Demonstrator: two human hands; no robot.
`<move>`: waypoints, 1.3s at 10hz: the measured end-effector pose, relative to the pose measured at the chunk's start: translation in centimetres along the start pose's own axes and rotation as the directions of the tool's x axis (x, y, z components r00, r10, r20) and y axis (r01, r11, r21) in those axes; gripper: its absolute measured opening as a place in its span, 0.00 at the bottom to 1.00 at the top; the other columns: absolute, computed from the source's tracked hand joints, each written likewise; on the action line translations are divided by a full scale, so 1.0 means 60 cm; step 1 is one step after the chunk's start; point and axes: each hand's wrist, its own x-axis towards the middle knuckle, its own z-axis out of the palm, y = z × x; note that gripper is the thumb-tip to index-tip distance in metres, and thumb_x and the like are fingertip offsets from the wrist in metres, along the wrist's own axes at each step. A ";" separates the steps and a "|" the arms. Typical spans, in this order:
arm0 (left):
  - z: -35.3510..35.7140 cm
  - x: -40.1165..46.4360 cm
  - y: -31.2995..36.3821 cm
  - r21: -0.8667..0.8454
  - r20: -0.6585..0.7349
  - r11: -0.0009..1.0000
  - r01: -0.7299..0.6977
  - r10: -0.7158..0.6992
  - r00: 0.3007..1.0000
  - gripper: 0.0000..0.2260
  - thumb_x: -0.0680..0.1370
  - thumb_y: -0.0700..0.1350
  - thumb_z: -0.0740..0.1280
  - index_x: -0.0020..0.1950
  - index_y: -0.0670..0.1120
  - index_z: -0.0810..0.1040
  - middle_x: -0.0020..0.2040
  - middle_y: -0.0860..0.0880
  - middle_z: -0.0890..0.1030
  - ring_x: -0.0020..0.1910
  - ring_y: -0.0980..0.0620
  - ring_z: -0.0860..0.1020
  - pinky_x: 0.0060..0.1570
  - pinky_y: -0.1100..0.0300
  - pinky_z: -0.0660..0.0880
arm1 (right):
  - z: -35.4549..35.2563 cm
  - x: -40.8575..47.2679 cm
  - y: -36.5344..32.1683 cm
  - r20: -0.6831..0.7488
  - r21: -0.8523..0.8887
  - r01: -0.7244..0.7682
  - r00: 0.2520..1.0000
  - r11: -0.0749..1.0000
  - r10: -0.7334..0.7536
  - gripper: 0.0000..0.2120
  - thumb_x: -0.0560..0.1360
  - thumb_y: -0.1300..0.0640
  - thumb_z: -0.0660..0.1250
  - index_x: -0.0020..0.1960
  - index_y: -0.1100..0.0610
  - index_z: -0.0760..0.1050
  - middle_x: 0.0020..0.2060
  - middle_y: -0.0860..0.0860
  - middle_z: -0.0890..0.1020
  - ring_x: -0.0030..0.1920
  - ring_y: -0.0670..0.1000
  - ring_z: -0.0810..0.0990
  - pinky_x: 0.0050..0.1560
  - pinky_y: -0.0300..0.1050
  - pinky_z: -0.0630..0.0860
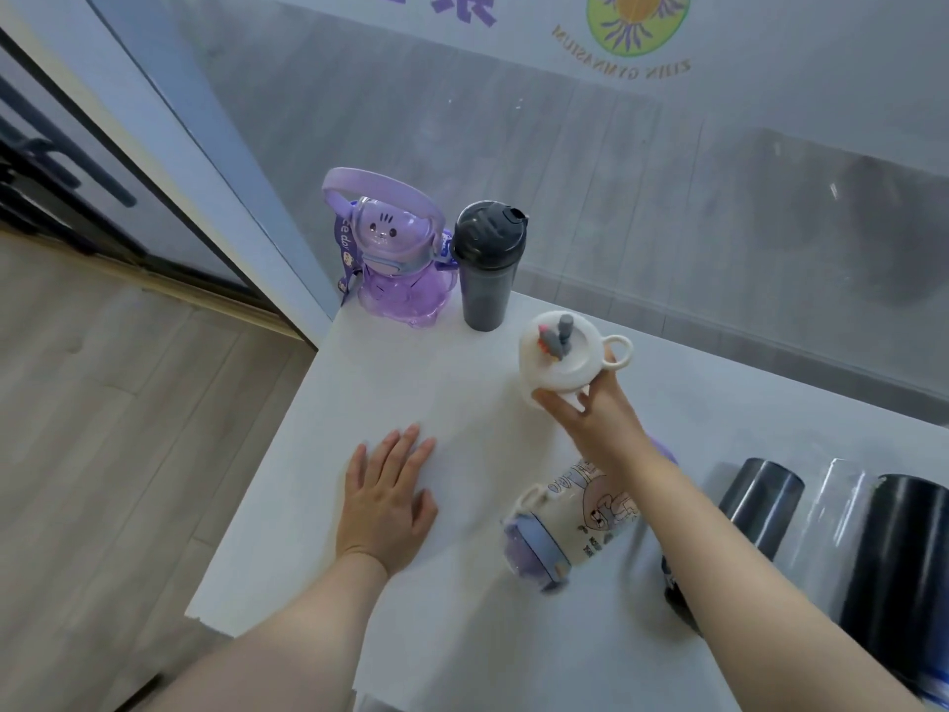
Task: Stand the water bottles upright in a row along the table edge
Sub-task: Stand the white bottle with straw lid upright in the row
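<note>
A purple cartoon bottle with a hoop handle and a dark grey bottle stand upright side by side at the far edge of the white table. My right hand grips a white-lidded bottle just right of the grey one, held upright; its body is hidden by lid and fingers. My left hand rests flat on the table, fingers straight. A cartoon-printed bottle lies on its side under my right forearm. Two dark bottles and a clear one lie at the right.
A glass wall runs right behind the table's far edge. The table's left edge drops to a wooden floor. A dark-framed door stands at the far left.
</note>
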 end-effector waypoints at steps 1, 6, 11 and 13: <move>0.002 -0.001 -0.002 0.009 0.004 1.000 -0.007 0.007 1.000 0.26 0.74 0.50 0.57 0.73 0.50 0.66 0.75 0.50 0.66 0.74 0.48 0.63 0.72 0.42 0.55 | -0.012 0.032 0.004 0.023 0.065 -0.034 0.999 0.997 0.033 0.29 0.69 0.43 0.73 0.65 0.37 0.62 0.60 0.31 0.72 0.66 0.44 0.72 0.69 0.49 0.69; 0.000 -0.001 -0.003 0.001 0.024 1.000 -0.012 0.012 1.000 0.26 0.74 0.50 0.58 0.73 0.50 0.66 0.76 0.50 0.65 0.74 0.48 0.62 0.72 0.40 0.56 | -0.022 0.128 -0.026 -0.002 0.036 -0.039 0.999 0.999 0.039 0.42 0.69 0.42 0.72 0.76 0.49 0.55 0.69 0.46 0.71 0.68 0.48 0.71 0.70 0.50 0.68; -0.002 -0.001 -0.001 0.002 0.041 1.000 0.003 -0.003 0.999 0.26 0.74 0.51 0.56 0.73 0.51 0.66 0.75 0.50 0.65 0.74 0.48 0.62 0.72 0.42 0.54 | -0.059 -0.016 -0.003 0.013 -0.249 -0.053 0.998 0.967 0.058 0.39 0.76 0.46 0.68 0.79 0.52 0.50 0.77 0.48 0.59 0.74 0.49 0.63 0.74 0.50 0.61; -0.004 -0.002 0.001 0.005 0.030 1.000 0.006 -0.006 1.000 0.26 0.74 0.51 0.56 0.73 0.51 0.66 0.75 0.50 0.66 0.74 0.48 0.62 0.72 0.42 0.55 | -0.024 0.015 -0.019 -0.093 -0.071 -0.157 0.984 0.985 0.151 0.44 0.73 0.48 0.72 0.78 0.49 0.48 0.76 0.53 0.62 0.72 0.52 0.66 0.70 0.52 0.66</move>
